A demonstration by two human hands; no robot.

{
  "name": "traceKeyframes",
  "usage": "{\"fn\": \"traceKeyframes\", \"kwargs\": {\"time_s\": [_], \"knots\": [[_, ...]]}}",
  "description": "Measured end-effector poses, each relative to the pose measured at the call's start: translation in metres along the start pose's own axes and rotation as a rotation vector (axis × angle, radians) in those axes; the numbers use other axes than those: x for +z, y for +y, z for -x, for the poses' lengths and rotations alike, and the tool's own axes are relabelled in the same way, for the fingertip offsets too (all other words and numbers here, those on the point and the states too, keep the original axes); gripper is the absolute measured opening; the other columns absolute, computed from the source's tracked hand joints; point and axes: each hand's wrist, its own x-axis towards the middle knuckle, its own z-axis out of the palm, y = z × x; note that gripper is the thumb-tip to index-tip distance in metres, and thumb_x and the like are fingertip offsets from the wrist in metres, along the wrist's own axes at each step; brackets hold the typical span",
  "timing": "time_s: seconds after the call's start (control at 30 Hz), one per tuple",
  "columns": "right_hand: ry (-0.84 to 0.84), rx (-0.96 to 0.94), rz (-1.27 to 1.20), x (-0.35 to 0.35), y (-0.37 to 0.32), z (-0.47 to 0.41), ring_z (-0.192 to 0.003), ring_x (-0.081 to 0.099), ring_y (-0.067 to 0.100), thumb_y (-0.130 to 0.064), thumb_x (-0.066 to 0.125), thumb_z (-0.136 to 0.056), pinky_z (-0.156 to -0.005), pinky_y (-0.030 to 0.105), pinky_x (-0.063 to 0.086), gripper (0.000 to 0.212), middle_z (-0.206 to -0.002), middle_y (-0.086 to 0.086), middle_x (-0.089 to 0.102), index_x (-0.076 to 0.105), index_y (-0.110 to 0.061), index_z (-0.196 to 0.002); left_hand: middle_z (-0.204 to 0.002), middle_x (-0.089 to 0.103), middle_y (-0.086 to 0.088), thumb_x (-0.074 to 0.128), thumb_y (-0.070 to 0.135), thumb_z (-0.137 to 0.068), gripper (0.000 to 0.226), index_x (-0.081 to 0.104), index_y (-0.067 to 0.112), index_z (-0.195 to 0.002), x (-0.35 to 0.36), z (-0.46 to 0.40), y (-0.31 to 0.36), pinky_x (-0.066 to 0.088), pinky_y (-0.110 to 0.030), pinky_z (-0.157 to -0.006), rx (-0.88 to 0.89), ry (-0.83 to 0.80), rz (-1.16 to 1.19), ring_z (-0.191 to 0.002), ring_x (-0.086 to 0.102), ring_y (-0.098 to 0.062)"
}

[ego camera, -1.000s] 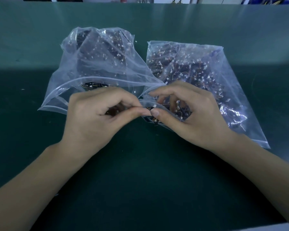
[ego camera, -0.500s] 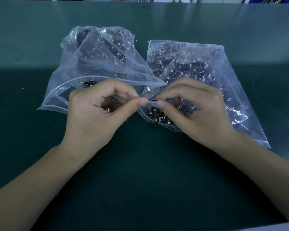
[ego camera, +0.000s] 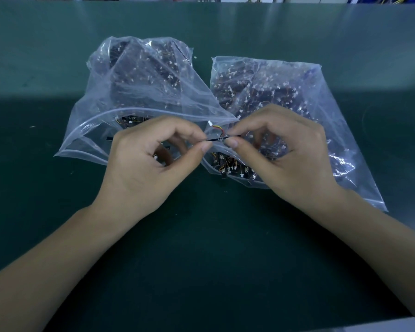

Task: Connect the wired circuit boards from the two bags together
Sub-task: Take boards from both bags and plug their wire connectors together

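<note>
Two bare forearms reach in over a dark green counter (ego camera: 201,271). The left hand (ego camera: 144,168) and right hand (ego camera: 295,161) meet above it, each pinching between thumb and forefinger one end of a thin dark circuit board (ego camera: 217,138) seen edge-on, held level between the fingertips. A short lead of red and yellow wires (ego camera: 218,128) rises from the board to a small white connector (ego camera: 210,123). Just behind the hands lie two clear plastic bags, mouths toward the person: the left bag (ego camera: 139,92) and the right bag (ego camera: 285,92), side by side and touching, both heaped with dark boards and white connectors.
</note>
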Motion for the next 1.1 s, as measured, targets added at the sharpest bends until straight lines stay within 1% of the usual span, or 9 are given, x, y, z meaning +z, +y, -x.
{"fn": "traceKeyframes", "kwargs": {"time_s": [0.07, 0.13, 0.3, 0.47, 0.6, 0.7, 0.83, 0.97, 1.1], "knots": [[-0.023, -0.005, -0.007, 0.0004, 0.0002, -0.0004, -0.071, 0.061, 0.019, -0.011, 0.079, -0.098, -0.071, 0.021, 0.049, 0.004, -0.092, 0.003, 0.073, 0.079, -0.006, -0.099, -0.094, 0.076, 0.011, 0.078, 0.02, -0.098, 0.006, 0.077, 0.015, -0.103, 0.0001, 0.0006, -0.0002, 0.055, -0.031, -0.063, -0.003, -0.003, 0.011, -0.081, 0.072, -0.017], [-0.039, 0.004, -0.016, 0.0009, 0.0, -0.0002, -0.071, 0.061, 0.02, -0.01, 0.079, -0.098, -0.072, 0.021, 0.048, 0.005, -0.091, 0.002, 0.072, 0.079, -0.005, -0.098, -0.096, 0.077, 0.006, 0.078, 0.018, -0.099, 0.007, 0.078, 0.014, -0.105, -0.0003, 0.0005, 0.0, 0.055, -0.033, -0.063, 0.005, -0.016, 0.004, -0.081, 0.072, -0.018], [-0.066, 0.019, -0.008, 0.0008, 0.0006, 0.0, -0.071, 0.06, 0.018, -0.01, 0.078, -0.098, -0.077, 0.014, 0.043, 0.005, -0.092, 0.001, 0.072, 0.077, -0.006, -0.097, -0.092, 0.074, -0.001, 0.079, 0.012, -0.098, 0.004, 0.079, 0.009, -0.1, -0.0037, -0.0007, 0.0005, 0.052, -0.037, -0.062, 0.053, -0.047, -0.044, -0.08, 0.07, -0.02], [-0.064, 0.041, -0.01, 0.0045, -0.0004, 0.0014, -0.07, 0.06, 0.017, -0.014, 0.076, -0.099, -0.076, 0.013, 0.042, 0.007, -0.093, -0.005, 0.071, 0.075, -0.007, -0.097, -0.092, 0.073, -0.001, 0.078, 0.012, -0.098, 0.005, 0.079, 0.008, -0.1, -0.0029, -0.0006, 0.0009, 0.051, -0.038, -0.061, 0.054, -0.046, -0.048, -0.079, 0.069, -0.019], [-0.069, 0.031, -0.004, 0.0038, 0.0005, 0.0008, -0.07, 0.06, 0.017, -0.015, 0.075, -0.099, -0.076, 0.012, 0.041, 0.009, -0.092, -0.004, 0.071, 0.075, -0.006, -0.097, -0.093, 0.072, -0.001, 0.078, 0.011, -0.099, 0.004, 0.079, 0.008, -0.101, -0.0036, -0.0008, -0.0005, 0.051, -0.038, -0.062, 0.069, -0.053, -0.056, -0.08, 0.069, -0.02], [-0.06, 0.037, -0.011, 0.0043, -0.0003, 0.0011, -0.07, 0.06, 0.015, -0.014, 0.075, -0.1, -0.076, 0.013, 0.042, 0.008, -0.094, -0.008, 0.07, 0.075, -0.007, -0.098, -0.093, 0.072, -0.001, 0.078, 0.011, -0.099, 0.004, 0.078, 0.008, -0.102, -0.0019, -0.0001, 0.0003, 0.052, -0.037, -0.062, 0.064, -0.046, -0.058, -0.08, 0.069, -0.02], [-0.084, 0.032, 0.001, 0.0041, 0.0006, 0.0011, -0.069, 0.06, 0.016, -0.013, 0.077, -0.099, -0.076, 0.014, 0.042, 0.008, -0.092, -0.006, 0.07, 0.075, -0.006, -0.096, -0.093, 0.071, 0.002, 0.078, 0.011, -0.099, 0.002, 0.077, 0.009, -0.1, -0.0037, -0.0011, -0.0008, 0.051, -0.036, -0.06, 0.082, -0.068, -0.064, -0.08, 0.069, -0.019], [-0.081, 0.048, -0.008, 0.004, -0.0005, 0.0013, -0.069, 0.059, 0.013, -0.014, 0.076, -0.1, -0.076, 0.012, 0.042, 0.008, -0.093, -0.013, 0.067, 0.074, -0.007, -0.097, -0.093, 0.069, 0.001, 0.077, 0.01, -0.099, 0.002, 0.076, 0.009, -0.099, -0.0012, 0.0, -0.0003, 0.051, -0.036, -0.059, 0.062, -0.073, -0.055, -0.079, 0.068, -0.018], [-0.099, 0.046, 0.0, 0.004, -0.0011, 0.0012, -0.068, 0.06, 0.015, -0.013, 0.078, -0.099, -0.077, 0.013, 0.042, 0.008, -0.091, -0.015, 0.066, 0.075, -0.007, -0.096, -0.092, 0.069, 0.001, 0.077, 0.01, -0.099, 0.001, 0.076, 0.01, -0.099, -0.0034, -0.0007, -0.0011, 0.05, -0.037, -0.059, 0.075, -0.09, -0.062, -0.08, 0.068, -0.02]]}}
